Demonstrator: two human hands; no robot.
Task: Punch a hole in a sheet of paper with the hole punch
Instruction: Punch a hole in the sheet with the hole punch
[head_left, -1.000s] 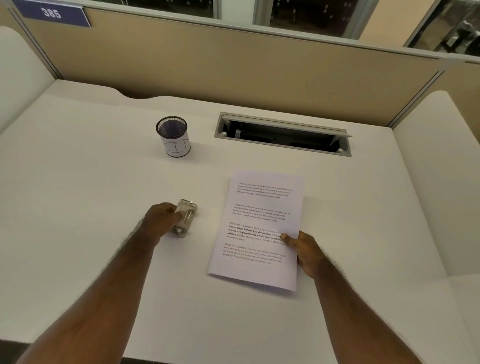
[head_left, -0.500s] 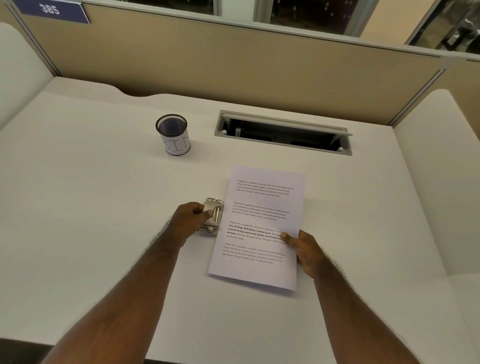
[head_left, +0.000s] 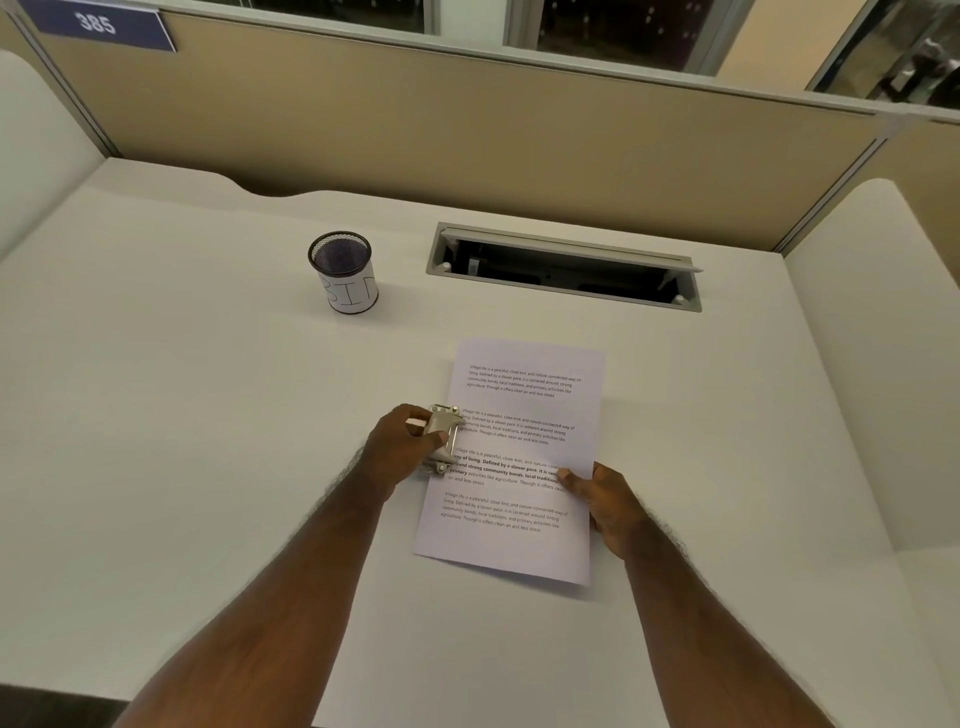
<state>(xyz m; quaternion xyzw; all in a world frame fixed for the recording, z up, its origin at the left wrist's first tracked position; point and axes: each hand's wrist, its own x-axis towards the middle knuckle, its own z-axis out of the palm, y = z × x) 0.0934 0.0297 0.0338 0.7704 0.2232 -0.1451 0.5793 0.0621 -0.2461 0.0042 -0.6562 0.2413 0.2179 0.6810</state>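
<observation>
A white sheet of paper (head_left: 519, 426) with printed paragraphs lies flat on the white desk (head_left: 182, 441). A small silver metal hole punch (head_left: 442, 423) sits against the sheet's left edge at mid-height, its mouth overlapping the paper margin. My left hand (head_left: 402, 447) grips the punch from the left, thumb on top. My right hand (head_left: 602, 499) pinches the sheet's right edge, thumb on the printed side, fingers hidden under the paper.
A black mesh cup (head_left: 345, 273) with a white label stands at the back left of the sheet. An open cable tray slot (head_left: 563, 267) is set in the desk behind the paper. Beige partition walls (head_left: 467, 130) enclose the back and sides.
My left hand has slid the hole punch rightwards across the desk until it meets the sheet's left edge. My right hand has kept its hold on the paper.
</observation>
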